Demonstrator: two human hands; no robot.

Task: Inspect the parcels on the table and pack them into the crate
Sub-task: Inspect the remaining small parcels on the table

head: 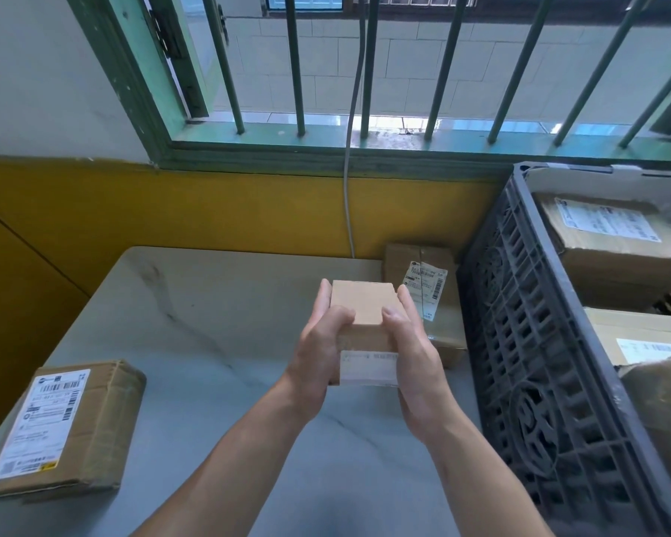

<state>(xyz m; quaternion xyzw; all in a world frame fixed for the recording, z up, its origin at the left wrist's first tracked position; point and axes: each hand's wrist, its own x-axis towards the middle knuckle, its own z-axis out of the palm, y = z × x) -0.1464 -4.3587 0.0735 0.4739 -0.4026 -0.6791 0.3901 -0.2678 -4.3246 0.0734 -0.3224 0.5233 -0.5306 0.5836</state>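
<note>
You hold the small cardboard parcel (365,304) above the worktop (210,323). Your left hand (318,343) and right hand (411,343) clasp its two long sides, thumbs curled over the top face. Its long axis runs away from you. The crate (520,304) stands to your right, nearer the right hand, so the carry probably goes rightward over its wall.

Green barred window (296,71) up top, grey cable (347,188) dropping from it down the yellow wall band (210,211), pale wall (35,71) left.
</note>
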